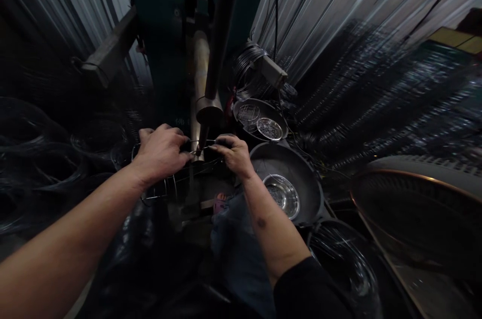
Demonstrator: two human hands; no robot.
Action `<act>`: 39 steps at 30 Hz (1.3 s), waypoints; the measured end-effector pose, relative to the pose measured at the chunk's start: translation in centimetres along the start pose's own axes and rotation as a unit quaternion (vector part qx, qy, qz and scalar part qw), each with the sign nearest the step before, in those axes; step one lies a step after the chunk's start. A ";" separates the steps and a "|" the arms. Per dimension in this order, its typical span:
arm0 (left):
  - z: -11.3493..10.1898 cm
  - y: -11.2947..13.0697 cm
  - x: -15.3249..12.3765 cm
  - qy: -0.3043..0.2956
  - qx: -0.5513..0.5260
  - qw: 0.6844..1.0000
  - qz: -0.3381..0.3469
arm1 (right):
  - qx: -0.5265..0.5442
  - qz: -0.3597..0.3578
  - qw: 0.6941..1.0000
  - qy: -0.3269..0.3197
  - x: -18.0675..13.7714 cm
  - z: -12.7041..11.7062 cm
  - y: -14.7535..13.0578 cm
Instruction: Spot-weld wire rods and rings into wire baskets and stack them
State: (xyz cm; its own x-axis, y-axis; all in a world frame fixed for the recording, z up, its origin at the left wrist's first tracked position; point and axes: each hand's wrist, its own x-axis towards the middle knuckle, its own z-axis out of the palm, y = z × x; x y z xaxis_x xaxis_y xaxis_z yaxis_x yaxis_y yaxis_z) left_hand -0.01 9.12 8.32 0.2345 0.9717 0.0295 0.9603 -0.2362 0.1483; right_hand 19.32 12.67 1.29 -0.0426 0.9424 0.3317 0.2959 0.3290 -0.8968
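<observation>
My left hand (161, 152) is closed on a wire frame (151, 197), whose thin bent wires hang below the palm. From the right, my right hand (234, 154) pinches a thin wire end of what looks like the same frame. Between my fingertips the wires meet under the dark tip (203, 137) of a machine's upper metal arm (209, 111). A lower metal bar (199, 151) lies just beneath. Whether the tip presses on the wires is too dark to tell.
Right of my hands stand a dark pan (309, 173) with a metal bowl (293, 198) of small wire pieces, and a smaller pan (283, 113). A wire coil (244, 75) hangs behind. Stacked wire rings (56, 163) fill the left. A round fan-like guard (417, 173) is at right.
</observation>
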 end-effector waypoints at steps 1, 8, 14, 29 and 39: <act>-0.1 0.0 0.0 -0.001 0.002 1.000 -0.002 | -0.002 0.002 1.000 -0.001 0.0 0.0 0.0; -0.2 0.3 0.1 -0.009 -0.002 1.000 -0.019 | 0.005 0.022 1.000 -0.009 0.3 0.2 0.9; -0.1 0.7 -1.5 -0.013 0.030 0.999 -0.001 | -0.026 0.031 0.999 -0.029 -1.2 -0.3 -0.9; 7.3 -7.2 -11.2 -0.178 -0.485 0.838 -0.175 | 0.320 0.355 0.853 -0.211 -22.2 -2.7 0.9; 5.5 4.2 -17.9 0.009 -0.174 0.982 0.075 | 0.393 0.355 0.847 -0.038 -18.8 0.2 -5.1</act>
State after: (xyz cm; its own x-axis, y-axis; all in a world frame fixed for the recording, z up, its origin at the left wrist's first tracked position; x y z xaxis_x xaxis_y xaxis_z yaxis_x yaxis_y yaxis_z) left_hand 0.64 -9.30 3.01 0.3646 0.9265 0.0934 0.8041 -0.3638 0.4701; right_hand 18.40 -6.71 -0.41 -0.1908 0.9108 -0.3660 -0.4528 -0.4125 -0.7904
